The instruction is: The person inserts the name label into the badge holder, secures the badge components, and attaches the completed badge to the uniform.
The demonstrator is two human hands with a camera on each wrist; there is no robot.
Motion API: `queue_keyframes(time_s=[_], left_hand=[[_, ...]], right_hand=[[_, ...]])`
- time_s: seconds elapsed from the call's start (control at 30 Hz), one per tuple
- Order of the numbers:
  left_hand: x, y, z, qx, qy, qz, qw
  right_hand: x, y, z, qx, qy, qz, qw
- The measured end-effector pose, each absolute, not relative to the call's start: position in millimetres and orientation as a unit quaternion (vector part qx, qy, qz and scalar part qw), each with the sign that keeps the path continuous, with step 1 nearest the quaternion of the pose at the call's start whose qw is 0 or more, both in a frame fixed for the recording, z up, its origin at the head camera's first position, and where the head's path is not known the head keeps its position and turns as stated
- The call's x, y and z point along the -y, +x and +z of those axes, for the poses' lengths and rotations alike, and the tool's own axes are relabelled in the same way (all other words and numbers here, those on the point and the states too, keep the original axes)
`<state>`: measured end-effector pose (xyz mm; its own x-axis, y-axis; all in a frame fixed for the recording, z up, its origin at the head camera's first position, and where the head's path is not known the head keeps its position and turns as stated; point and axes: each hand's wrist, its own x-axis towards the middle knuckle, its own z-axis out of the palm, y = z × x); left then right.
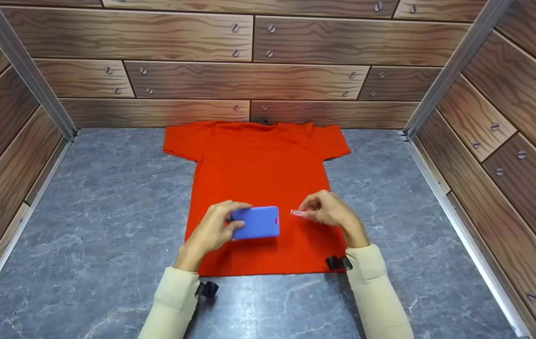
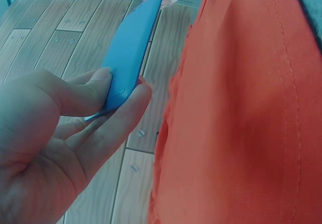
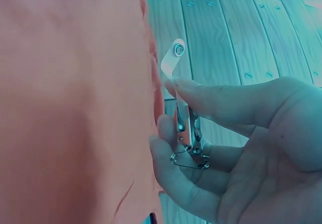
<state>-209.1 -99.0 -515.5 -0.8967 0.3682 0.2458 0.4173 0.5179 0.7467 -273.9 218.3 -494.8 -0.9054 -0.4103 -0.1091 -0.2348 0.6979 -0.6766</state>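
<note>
My left hand (image 1: 212, 227) pinches one end of a blue badge holder (image 1: 258, 222) between thumb and fingers. A small slot shows at the holder's right end, with red seen through it. Opposite it, my right hand (image 1: 327, 208) pinches a badge clip (image 3: 183, 126) with metal parts and a wire pin. Its clear strap (image 3: 172, 60), with a round snap at the tip, points toward the slot; a gap separates them. Below both hands lies a red T-shirt (image 1: 258, 174), spread flat with its neck at the far side. In the left wrist view, the holder (image 2: 128, 53) appears nearly edge-on.
The shirt rests on a grey marbled surface (image 1: 122, 202). Wood-patterned panels (image 1: 244, 80) rise at the back and on both sides, joined by metal corner posts (image 1: 456, 70). A dark wrist device (image 1: 207, 289) sits at each sleeve cuff.
</note>
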Motion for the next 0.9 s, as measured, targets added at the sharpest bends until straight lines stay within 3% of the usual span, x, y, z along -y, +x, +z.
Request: queue_keyframes(time_s=[0.9], left_hand=[[96, -209, -515, 0.868, -0.228, -0.442, 0.016]], right_hand=[[-197, -258, -490, -0.894, -0.244, -0.362, 0.098]])
